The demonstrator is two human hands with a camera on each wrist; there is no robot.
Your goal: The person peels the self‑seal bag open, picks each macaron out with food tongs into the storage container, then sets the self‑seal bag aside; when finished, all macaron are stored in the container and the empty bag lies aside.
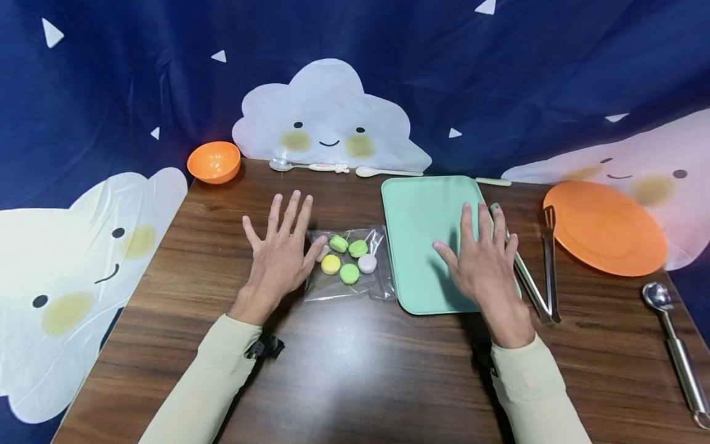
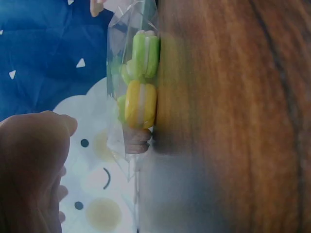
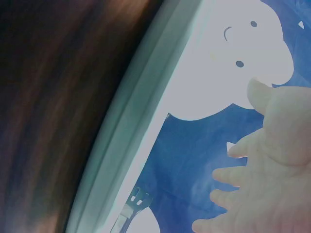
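An orange bowl is sitting at the far left corner of the table, well to the left of the green tray. Nearer the person and still left of the tray, the left hand is lying flat with its fingers spread and straight, gripping nothing, its thumb touching the left edge of a clear bag. The bag is lying just beside the tray's left rim and is holding small round sweets in green, yellow and white; the left wrist view is showing a yellow sweet and a green one pressed against the plastic. Two spoons are lying behind the bag, along the table's back edge, left of the tray's far corner. The right hand is resting over the tray's right side, fingers straight and spread, holding nothing. Metal tongs are lying just right of the tray, close by that hand's little finger. Farther right of the tray, an orange plate is overhanging the table's edge, and a metal scoop is lying nearest the right edge.
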